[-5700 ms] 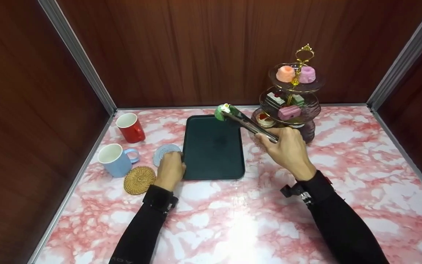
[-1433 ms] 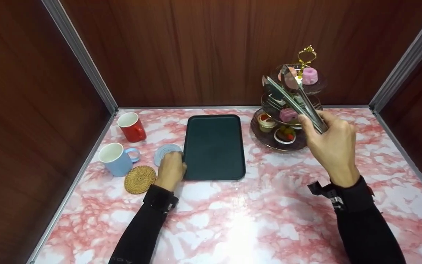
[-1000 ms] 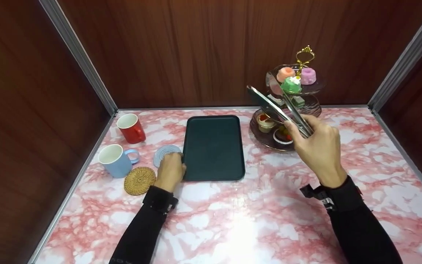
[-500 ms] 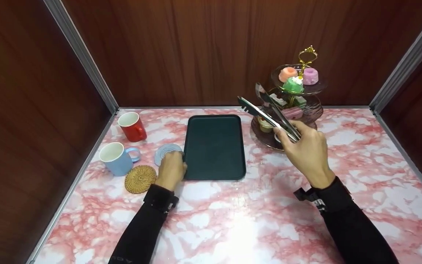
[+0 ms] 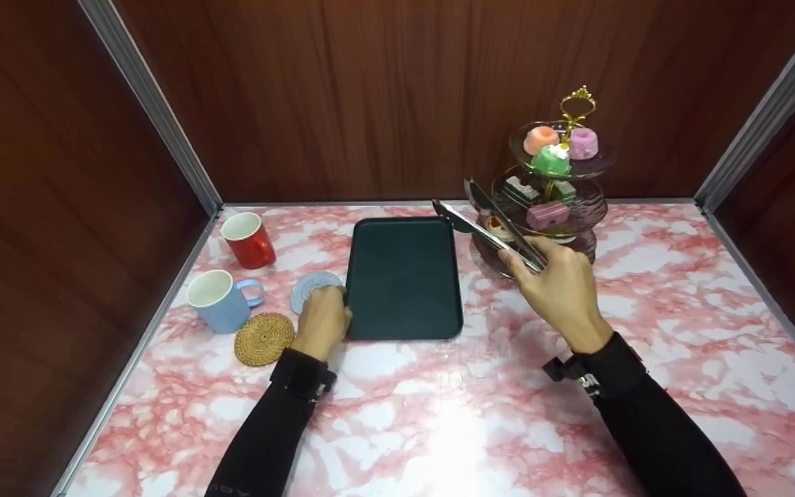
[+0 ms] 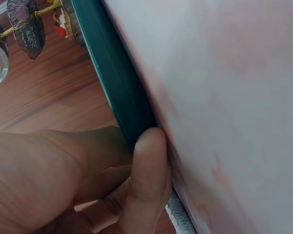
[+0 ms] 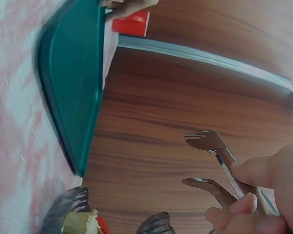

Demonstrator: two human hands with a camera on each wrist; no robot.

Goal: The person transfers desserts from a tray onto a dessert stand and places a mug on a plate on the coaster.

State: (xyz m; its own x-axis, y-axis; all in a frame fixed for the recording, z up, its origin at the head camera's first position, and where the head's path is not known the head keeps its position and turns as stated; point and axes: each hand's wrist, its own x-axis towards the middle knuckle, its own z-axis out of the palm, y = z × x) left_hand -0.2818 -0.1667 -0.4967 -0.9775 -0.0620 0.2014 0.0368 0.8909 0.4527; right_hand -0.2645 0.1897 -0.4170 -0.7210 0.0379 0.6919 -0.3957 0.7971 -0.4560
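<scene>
My left hand point(image 5: 324, 321) grips the left rim of a dark green tray point(image 5: 404, 283); the left wrist view shows fingers pinching the tray's edge point(image 6: 115, 73). My right hand point(image 5: 563, 290) holds metal tongs point(image 5: 501, 224), their two arms spread with nothing between the tips. The tongs are in the air between the tray and a three-tier cake stand point(image 5: 597, 162). On its top tier sit a green cake point(image 5: 551, 161) with white topping, an orange cake point(image 5: 540, 140) and a purple cake point(image 5: 584, 143). A pink cake slice point(image 5: 548, 215) lies on the middle tier.
A red mug point(image 5: 251, 241) and a light blue mug point(image 5: 221, 304) stand on the left. Beside them lie a woven coaster point(image 5: 264, 339) and a grey-blue coaster point(image 5: 311, 286), partly behind my left hand. Wooden panels point(image 5: 384, 103) enclose the marbled table point(image 5: 397, 407).
Earlier the tongs held the green cake above the tray; now it rests on the stand's top tier. The tongs have since moved left and down, away from it. My left hand stays put.
</scene>
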